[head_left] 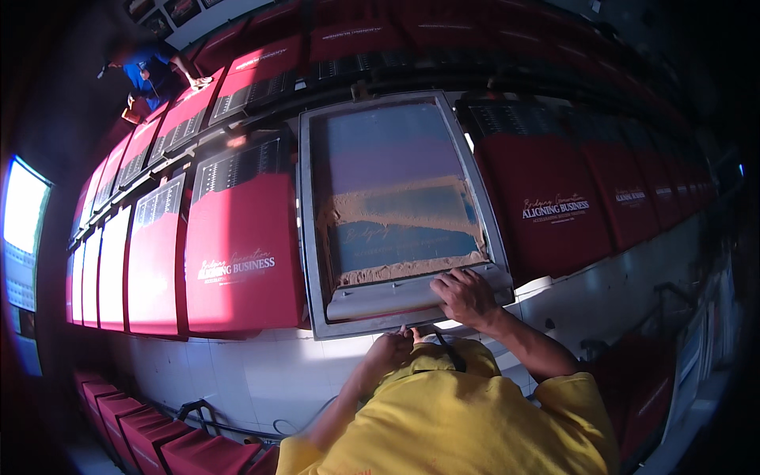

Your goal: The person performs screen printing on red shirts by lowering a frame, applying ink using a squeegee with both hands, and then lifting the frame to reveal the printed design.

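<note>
A screen-printing frame lies in the middle, over one place in a row of red printed panels. Brownish ink is smeared across its mesh, thickest in a band along the near side. Just below that band rests a long grey squeegee, spanning most of the frame's width. My right hand is closed over its right end. My left hand is closed in front of my yellow shirt, just below the frame's near edge; what its fingers pinch, if anything, is too small to make out.
Red panels with white lettering stand to the left and right of the frame. More red pieces sit at lower left. Another person in blue leans over the far row. White tiled floor shows between rows.
</note>
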Available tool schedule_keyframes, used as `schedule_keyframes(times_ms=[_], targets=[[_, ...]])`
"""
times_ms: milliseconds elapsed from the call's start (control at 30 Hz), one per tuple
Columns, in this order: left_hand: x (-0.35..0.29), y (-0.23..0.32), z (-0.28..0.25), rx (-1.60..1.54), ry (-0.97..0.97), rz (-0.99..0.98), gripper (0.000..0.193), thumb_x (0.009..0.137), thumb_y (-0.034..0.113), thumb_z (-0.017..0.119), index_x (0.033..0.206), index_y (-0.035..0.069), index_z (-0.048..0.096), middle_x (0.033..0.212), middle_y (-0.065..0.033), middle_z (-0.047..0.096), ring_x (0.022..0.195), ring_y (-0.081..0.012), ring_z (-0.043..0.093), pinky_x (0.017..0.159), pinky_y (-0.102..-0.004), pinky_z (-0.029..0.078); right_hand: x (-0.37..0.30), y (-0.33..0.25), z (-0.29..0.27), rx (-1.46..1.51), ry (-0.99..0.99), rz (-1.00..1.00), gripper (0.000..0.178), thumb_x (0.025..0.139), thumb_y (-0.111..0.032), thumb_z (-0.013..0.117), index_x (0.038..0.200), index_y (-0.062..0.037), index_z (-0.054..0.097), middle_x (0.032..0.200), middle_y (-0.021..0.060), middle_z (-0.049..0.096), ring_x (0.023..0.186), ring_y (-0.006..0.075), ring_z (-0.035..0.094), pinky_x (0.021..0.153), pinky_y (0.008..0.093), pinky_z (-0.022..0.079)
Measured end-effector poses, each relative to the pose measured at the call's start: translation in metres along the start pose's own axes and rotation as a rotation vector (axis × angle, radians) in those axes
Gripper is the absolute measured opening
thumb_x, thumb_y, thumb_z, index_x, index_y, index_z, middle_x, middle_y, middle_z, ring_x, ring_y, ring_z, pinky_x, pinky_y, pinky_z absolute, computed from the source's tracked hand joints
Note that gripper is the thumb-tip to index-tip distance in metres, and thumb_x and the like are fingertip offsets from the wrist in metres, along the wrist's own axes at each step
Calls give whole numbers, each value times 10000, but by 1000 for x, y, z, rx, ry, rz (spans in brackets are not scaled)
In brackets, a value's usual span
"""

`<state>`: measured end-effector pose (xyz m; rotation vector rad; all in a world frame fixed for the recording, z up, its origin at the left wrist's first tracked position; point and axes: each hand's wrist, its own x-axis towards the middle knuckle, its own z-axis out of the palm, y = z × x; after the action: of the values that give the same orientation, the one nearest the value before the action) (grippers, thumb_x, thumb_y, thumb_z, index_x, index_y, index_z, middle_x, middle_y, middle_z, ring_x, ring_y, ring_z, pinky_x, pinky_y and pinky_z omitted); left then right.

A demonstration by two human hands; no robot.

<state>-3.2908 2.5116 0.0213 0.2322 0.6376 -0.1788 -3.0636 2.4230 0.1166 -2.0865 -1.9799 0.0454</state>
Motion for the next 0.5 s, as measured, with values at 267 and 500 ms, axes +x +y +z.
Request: schedule_keyframes(times_ms=[267, 500], targets=[[-10, 2, 18, 26, 47, -8, 255, 1068, 269, 387, 859, 141, 456, 627, 84, 324, 491, -61, 279, 457, -232, 237, -6, 1, 17, -84, 56, -38, 279, 694, -114, 669, 965, -72, 619, 1005, 58, 649, 914, 237, 612, 763, 370, 509], [-5, 1, 8, -57, -29, -28, 259, 1077, 275, 363, 884, 133, 461, 627, 82, 321, 490, -60, 284, 466, -229, 251, 7, 9, 8, -18, 40, -56, 230, 729, -94, 640, 955, -65, 612, 949, 61, 632, 887, 245, 607, 750, 379, 510]])
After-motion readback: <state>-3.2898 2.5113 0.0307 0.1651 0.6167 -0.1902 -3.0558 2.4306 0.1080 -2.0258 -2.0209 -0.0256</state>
